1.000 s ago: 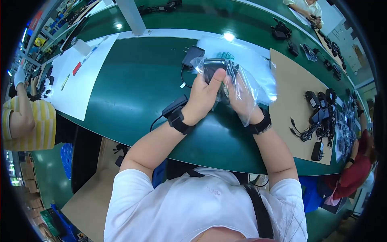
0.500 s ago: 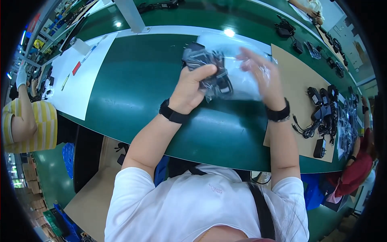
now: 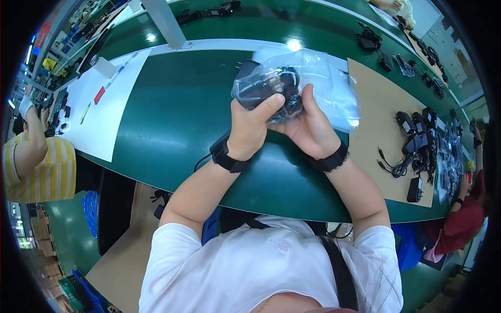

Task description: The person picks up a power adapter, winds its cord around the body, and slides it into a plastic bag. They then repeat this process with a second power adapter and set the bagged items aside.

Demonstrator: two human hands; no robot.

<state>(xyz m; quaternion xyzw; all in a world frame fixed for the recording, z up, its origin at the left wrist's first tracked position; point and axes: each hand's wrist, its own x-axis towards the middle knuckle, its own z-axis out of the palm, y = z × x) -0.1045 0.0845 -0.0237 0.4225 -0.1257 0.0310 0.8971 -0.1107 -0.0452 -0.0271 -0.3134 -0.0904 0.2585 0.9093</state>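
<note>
The left hand (image 3: 248, 128) grips a clear bag (image 3: 272, 83) with a black charger (image 3: 251, 93) inside. The right hand (image 3: 313, 131) cups beside it, but hidden fingers make its hold hard to tell

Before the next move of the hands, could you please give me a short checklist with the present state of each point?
1. Left hand has hold of the clear bag: ok.
2. Black contents inside the bag: ok.
3. Right hand gripping the bag firmly: cannot tell, fingers partly hidden.
4. Bag's mouth closed: cannot tell.
5. Black adapter clear of the left wrist: cannot tell, they overlap in view.
6. Adapters on the brown board apart from both hands: ok.
</note>
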